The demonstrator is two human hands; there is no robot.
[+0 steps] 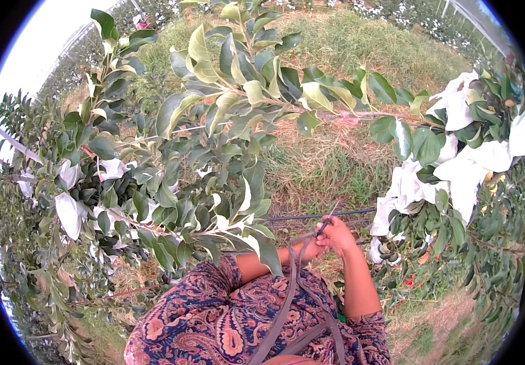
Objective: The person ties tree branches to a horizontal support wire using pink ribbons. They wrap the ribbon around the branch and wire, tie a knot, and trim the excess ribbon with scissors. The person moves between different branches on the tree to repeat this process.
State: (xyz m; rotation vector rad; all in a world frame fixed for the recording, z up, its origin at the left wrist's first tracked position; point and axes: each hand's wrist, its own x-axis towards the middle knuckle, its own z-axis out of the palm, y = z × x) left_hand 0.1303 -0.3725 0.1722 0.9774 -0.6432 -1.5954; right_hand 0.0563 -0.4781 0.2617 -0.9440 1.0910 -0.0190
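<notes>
My right hand (pixel 339 235) holds a small dark-handled tool (pixel 324 226) with a thin pointed metal end, perhaps scissors, tilted up and to the right. Close against it, my left hand (pixel 310 248) grips long grey-brown fabric strips (pixel 289 292), which loop over the fingers and hang down across the patterned shirt. Whether the tool's blades are parted is too small to tell. Both hands are near a dark horizontal line (pixel 317 217) that passes just above them. The left fingers are partly hidden by the strips and the other hand.
A leafy apple branch (pixel 289 107) stretches across above my hands. White fruit bags (pixel 463 169) hang in clusters on the right, with more white bags (pixel 70 216) among leaves on the left. A thin wire (pixel 189 130) crosses behind the branches, over grassy ground (pixel 335 169).
</notes>
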